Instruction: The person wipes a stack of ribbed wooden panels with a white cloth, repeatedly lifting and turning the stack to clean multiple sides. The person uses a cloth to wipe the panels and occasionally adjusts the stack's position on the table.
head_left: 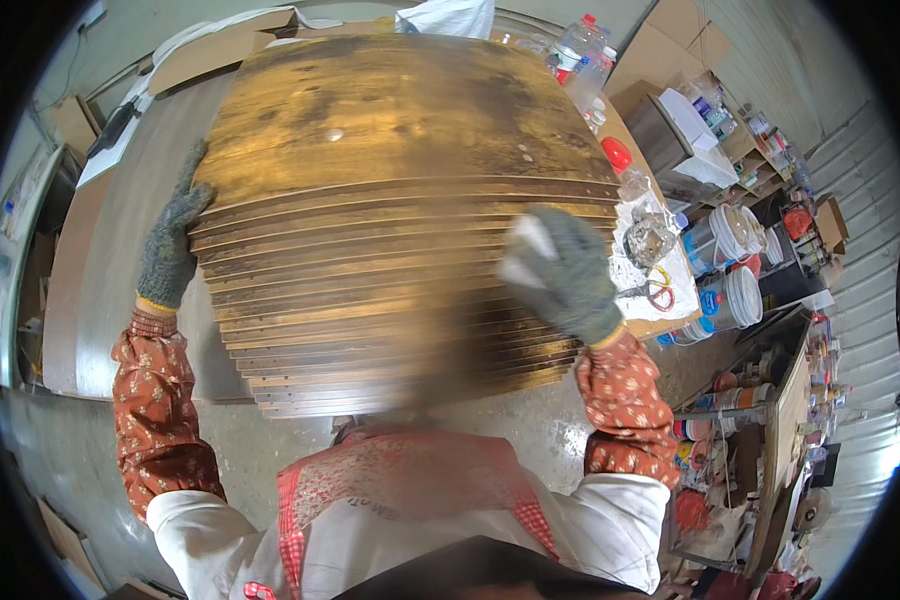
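The wiping seems under way but how much is done or left I cannot tell: the right hand (573, 275) is wrapped round a white pad (528, 245) over the boards (370, 125) by the table's (650, 328) near edge, while the left hand (171, 245) touches their left side, its grip unclear.

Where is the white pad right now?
In the head view, the white pad is right of centre, at the fingers of the gloved right hand, over the stepped edges of the stained wooden boards.
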